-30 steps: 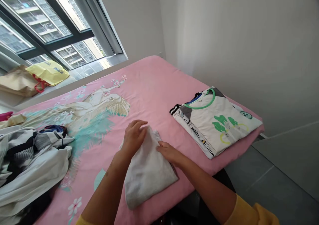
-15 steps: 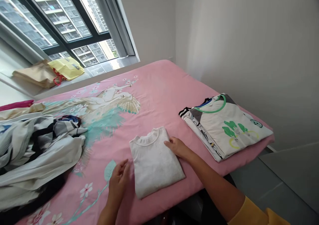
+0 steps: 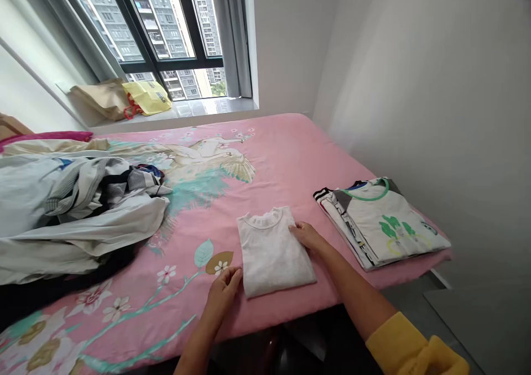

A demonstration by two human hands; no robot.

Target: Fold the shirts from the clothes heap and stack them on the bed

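Observation:
A small white shirt point(image 3: 271, 250), folded into a neat rectangle with its collar away from me, lies on the pink bed sheet point(image 3: 286, 159) near the front edge. My left hand point(image 3: 224, 286) rests at its lower left corner, fingers stretched flat and touching the edge. My right hand point(image 3: 305, 235) lies on the shirt's right edge, fingers slightly curled against the cloth. A yellow sleeve point(image 3: 410, 347) covers my right forearm.
A stack of folded shirts point(image 3: 381, 220), topped by a white one with green print, sits at the bed's right edge. A heap of unfolded clothes point(image 3: 74, 209) covers the left side. Two bags point(image 3: 124, 95) lie on the window sill. The white wall is to the right.
My left hand left the top of the shirt and moved to its lower left corner. The shirt now lies flat and folded. The camera swung, shifting everything rightward.

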